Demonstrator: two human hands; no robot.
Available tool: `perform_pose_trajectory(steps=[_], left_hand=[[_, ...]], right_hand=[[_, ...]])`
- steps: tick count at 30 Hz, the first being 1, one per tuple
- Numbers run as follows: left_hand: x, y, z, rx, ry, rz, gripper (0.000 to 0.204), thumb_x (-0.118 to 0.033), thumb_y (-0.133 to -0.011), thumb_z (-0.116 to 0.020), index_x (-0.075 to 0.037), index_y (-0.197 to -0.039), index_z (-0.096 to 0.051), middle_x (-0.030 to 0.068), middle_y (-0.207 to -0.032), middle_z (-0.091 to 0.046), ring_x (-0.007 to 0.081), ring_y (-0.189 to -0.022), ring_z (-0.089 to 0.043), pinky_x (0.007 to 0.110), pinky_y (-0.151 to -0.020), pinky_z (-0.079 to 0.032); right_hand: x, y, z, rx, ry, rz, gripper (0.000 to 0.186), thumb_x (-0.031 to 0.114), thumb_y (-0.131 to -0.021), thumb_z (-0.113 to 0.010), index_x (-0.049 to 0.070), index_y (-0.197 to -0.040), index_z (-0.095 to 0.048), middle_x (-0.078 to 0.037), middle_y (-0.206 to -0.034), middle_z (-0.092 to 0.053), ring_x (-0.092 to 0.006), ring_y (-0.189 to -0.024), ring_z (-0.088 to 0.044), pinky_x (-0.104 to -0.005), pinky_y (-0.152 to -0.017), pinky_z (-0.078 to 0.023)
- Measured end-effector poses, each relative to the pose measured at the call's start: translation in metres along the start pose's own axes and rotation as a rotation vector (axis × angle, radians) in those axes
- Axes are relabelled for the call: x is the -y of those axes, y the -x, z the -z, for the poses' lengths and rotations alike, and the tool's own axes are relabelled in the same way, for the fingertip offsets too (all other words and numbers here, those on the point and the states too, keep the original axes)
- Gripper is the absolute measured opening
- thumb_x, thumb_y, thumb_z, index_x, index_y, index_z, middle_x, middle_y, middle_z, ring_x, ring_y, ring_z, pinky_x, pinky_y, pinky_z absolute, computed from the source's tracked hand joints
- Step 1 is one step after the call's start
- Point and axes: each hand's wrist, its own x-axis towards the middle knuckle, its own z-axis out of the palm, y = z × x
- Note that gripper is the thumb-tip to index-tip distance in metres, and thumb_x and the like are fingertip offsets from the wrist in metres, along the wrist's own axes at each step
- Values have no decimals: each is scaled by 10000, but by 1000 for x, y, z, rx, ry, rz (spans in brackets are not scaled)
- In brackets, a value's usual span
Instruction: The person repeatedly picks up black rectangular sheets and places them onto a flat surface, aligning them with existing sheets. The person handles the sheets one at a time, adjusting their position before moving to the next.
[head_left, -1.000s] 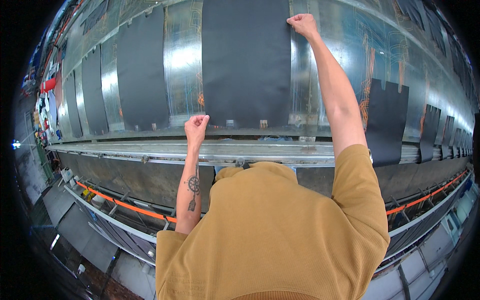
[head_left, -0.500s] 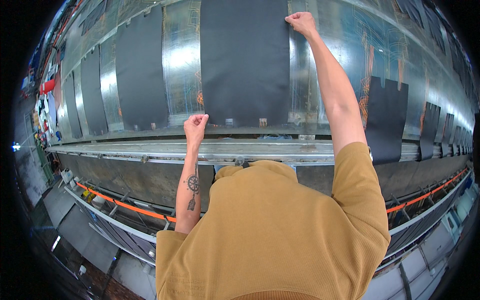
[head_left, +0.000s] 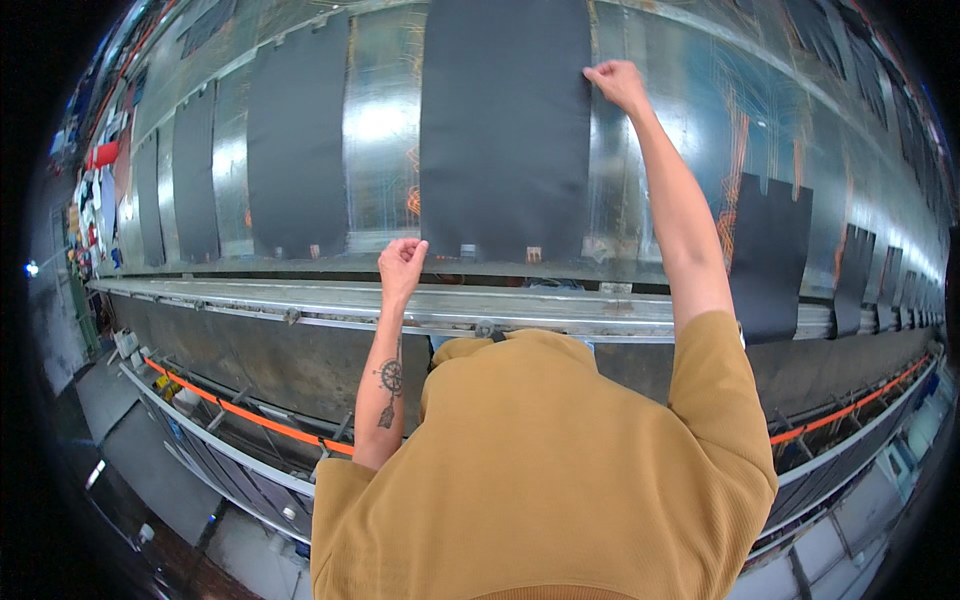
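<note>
A large dark grey fabric panel [head_left: 505, 130] lies flat on the long glossy table [head_left: 385, 120] in front of me. At the panel's near left corner my left hand [head_left: 402, 268] is closed, thumb and forefinger pinching the edge. With my right arm stretched far forward, my right hand [head_left: 617, 86] pinches the panel's right edge higher up. The panel's far end runs out of view. Two small tabs [head_left: 533, 254] show along its near edge.
More dark panels [head_left: 297, 140] lie in a row to the left. On the right, notched dark pieces [head_left: 770, 250] hang over the table's near edge. A metal rail [head_left: 250, 300] runs along that edge. Behind me are an orange bar [head_left: 250, 407] and another railed table.
The view has shifted, so the table and panels appear lower and mostly farther right. My right hand is slightly nearer along the panel's edge. My left hand stays at the corner.
</note>
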Motion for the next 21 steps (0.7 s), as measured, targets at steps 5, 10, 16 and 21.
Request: perform_pose_trajectory(steps=[5, 10, 16, 21], left_hand=[[6, 17, 1, 2, 119, 109, 251, -222, -911, -791, 26, -934, -765, 36, -705, -694, 92, -629, -605, 279, -612, -506], [10, 16, 1, -29, 186, 149, 260, -236, -898, -803, 20, -921, -770, 35, -700, -704, 87, -633, -614, 271, -610, -501], [14, 13, -2, -42, 156, 123, 257, -257, -890, -799, 0, -905, -780, 48, -720, -732, 100, -640, -642, 293, -632, -516], [8, 13, 1, -40, 97, 118, 279, -276, -886, -799, 2, -885, -780, 58, -711, -730, 121, -643, -657, 306, -643, -524]], right_hand=[[7, 93, 0, 117, 61, -55, 443, 464, -820, -783, 22, -844, -765, -149, -784, -742, -257, -765, -722, -392, -734, -560], [4, 215, -3, 350, 124, -260, 424, 437, -839, -783, 14, -831, -771, -146, -727, -732, -242, -713, -714, -397, -707, -559], [30, 318, -12, 331, 74, -281, 360, 383, -840, -797, 25, -879, -794, -133, -753, -751, -243, -724, -734, -389, -713, -566], [31, 336, -22, 219, 35, -265, 316, 349, -844, -800, 36, -893, -797, -136, -771, -757, -262, -738, -744, -382, -715, -570]])
